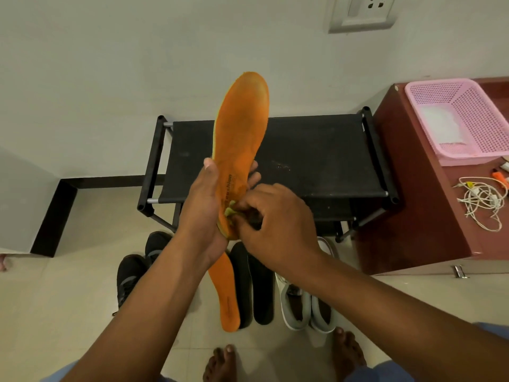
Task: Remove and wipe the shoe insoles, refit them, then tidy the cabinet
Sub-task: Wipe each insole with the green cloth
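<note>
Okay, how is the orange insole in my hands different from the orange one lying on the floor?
The held orange insole stands upright in the air, gripped by the left hand, while the right hand presses a small cloth against its heel end; the floor orange insole lies flat and untouched beside two black insoles. The held one shows nearly whole; the floor one is partly hidden behind the left forearm. Both share the same orange colour and shape.

Held insole [242, 128] heel hidden behind hands; wall socket [363, 12] cut off.
</note>
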A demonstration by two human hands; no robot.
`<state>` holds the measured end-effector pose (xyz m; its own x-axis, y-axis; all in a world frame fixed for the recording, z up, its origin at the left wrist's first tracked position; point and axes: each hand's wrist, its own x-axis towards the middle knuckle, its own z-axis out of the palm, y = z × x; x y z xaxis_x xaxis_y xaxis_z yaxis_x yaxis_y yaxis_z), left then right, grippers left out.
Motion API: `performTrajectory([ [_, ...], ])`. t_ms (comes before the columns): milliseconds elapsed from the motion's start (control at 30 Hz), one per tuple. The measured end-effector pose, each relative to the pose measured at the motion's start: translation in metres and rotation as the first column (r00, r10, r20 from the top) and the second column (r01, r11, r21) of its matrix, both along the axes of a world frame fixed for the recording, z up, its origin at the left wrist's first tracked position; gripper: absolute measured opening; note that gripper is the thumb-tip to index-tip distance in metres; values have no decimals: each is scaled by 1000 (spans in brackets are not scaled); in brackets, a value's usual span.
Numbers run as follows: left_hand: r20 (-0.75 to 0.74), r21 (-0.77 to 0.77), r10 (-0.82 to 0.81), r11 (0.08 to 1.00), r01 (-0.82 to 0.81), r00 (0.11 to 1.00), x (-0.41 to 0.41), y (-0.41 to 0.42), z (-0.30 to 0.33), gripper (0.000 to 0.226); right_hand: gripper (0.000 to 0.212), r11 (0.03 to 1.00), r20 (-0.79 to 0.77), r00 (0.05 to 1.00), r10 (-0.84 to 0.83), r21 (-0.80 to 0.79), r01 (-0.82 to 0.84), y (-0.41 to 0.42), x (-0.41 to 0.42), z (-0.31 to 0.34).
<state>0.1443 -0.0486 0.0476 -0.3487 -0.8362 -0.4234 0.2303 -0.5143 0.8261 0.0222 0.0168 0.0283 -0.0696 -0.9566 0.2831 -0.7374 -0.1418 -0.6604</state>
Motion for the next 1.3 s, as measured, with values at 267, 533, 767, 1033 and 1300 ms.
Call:
performTrajectory([
  [267, 14, -61, -103, 993, 103, 995, -15, 14, -1, 58, 8, 976, 79, 975, -207, -50, 211, -22, -39, -4],
  [533, -27, 61, 41, 997, -39, 999, 1, 0, -4, 65, 13, 990, 238, 962, 135, 6, -140, -1, 3, -2],
  [767, -101, 157, 8, 988, 8, 995, 3, -3, -4, 74, 23, 980, 285, 945, 161, 65, -187, -10, -13, -2],
  [1033, -17, 62, -130, 989, 131, 991, -14, 16, -4, 58, 10, 997, 167, 982, -82, 16, 80, -14, -22, 1],
  [1300, -38, -14, -218, 976, 218, 975, -22, 25, 1, 47, 14, 962, 189, 945, -269, 10, 272, -26, -51, 8],
])
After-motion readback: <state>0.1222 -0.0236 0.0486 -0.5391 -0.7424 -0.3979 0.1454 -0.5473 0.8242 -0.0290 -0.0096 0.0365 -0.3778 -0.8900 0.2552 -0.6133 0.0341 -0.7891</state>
